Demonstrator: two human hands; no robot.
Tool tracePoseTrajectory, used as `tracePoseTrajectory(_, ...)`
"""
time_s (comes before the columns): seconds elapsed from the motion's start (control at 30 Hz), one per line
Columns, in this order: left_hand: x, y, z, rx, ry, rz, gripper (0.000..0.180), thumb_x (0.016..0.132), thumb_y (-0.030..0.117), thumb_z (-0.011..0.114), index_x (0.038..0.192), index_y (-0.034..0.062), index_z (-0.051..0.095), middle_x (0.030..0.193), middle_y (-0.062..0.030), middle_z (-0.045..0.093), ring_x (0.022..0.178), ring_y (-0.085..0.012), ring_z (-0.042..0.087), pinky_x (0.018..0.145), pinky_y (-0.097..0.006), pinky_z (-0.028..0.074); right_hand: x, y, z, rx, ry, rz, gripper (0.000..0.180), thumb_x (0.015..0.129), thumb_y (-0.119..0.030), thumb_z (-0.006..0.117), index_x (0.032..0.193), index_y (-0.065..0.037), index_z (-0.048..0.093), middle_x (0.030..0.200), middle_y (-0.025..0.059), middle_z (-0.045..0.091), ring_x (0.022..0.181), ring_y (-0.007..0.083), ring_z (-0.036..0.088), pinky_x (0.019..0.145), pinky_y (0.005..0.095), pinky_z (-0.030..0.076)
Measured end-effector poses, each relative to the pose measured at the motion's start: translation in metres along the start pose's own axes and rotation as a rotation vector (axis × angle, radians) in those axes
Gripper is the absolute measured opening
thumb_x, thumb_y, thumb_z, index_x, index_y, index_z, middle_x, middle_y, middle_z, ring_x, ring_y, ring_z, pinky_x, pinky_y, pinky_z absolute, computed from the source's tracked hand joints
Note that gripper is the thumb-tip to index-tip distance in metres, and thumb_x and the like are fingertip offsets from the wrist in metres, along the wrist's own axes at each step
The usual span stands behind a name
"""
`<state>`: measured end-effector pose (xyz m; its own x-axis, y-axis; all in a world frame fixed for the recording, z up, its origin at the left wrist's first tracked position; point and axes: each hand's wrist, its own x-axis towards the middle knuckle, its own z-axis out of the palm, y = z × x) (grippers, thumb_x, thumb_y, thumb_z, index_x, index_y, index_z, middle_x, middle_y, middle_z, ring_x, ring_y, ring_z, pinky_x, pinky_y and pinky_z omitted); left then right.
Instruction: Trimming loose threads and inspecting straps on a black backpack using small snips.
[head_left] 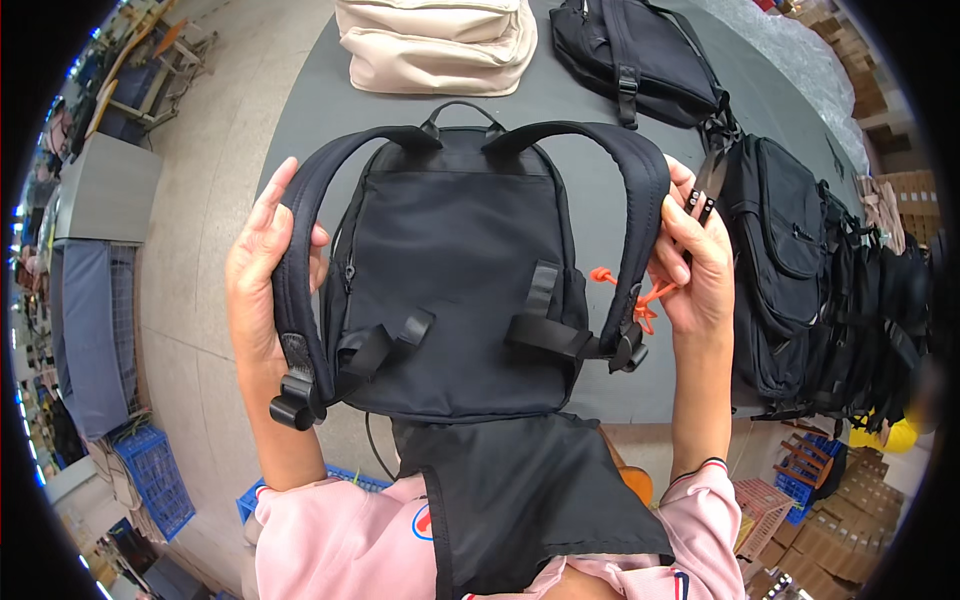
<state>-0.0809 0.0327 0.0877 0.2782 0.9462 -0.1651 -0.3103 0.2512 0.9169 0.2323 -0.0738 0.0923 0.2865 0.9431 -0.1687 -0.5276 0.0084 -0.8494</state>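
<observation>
A black backpack [455,280] faces me with its back panel up, at the near edge of the grey table, its top handle pointing away. My left hand [262,265] has the left padded shoulder strap [300,240] between thumb and fingers, index finger stretched upward. Around the right shoulder strap [640,200], my right hand [695,250] is closed. It also holds a small dark two-armed tool [702,205], apparently thread snips, partly hidden by the fingers. An orange cord [645,295] dangles below that hand. Webbing ends [375,345] lie loose across the lower panel.
Cream bags [440,50] are stacked at the far side of the grey table [310,110]. More black backpacks [775,260] crowd its right side, another [635,60] beyond. Blue crates [160,480] stand on the floor at left; cartons [850,520] are piled at lower right.
</observation>
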Motion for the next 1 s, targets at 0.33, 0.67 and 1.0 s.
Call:
tracePoseTrajectory(0.33, -0.026, -0.046, -0.04, 1.152, -0.189, -0.279, 0.045, 0.079, 0.017, 0.067, 0.122, 0.0093, 0.059, 0.071, -0.0027, 0.06, 0.059, -0.0146, 0.055, 0.063, -0.029, 0.047, -0.061, 0.1, -0.036, -1.213, -0.409, 0.346, 0.049, 0.084, -0.02, 0.066, 0.128, -0.013, 0.045, 0.095, 0.0131, 0.065, 0.087, 0.0286, 0.064, 0.075, 0.0387, 0.051)
tracePoseTrajectory(0.67, 0.043, -0.107, -0.069, 0.683, 0.099, -0.475, 0.1, 0.078, 0.044, 0.073, 0.148, 0.0031, 0.013, 0.149, -0.0254, 0.02, 0.138, -0.0313, 0.026, 0.109, -0.04, 0.028, 0.001, 0.107, -0.085, -1.103, 0.176, 0.365, 0.08, 0.076, -0.061, 0.064, 0.129, -0.002, 0.05, 0.099, 0.0192, 0.064, 0.089, 0.0259, 0.064, 0.082, 0.0377, 0.051)
tracePoseTrajectory(1.0, 0.007, -0.032, 0.019, 0.352, 0.064, 0.569, 0.051, 0.088, 0.012, 0.058, 0.135, -0.0035, 0.042, 0.133, -0.015, 0.048, 0.12, -0.0239, 0.047, 0.102, -0.035, 0.037, -0.025, 0.015, -0.009, -0.606, 0.213, -0.7, 0.058, 0.073, -0.025, 0.079, 0.119, 0.0, 0.054, 0.105, 0.0154, 0.065, 0.098, 0.0258, 0.064, 0.084, 0.0333, 0.05)
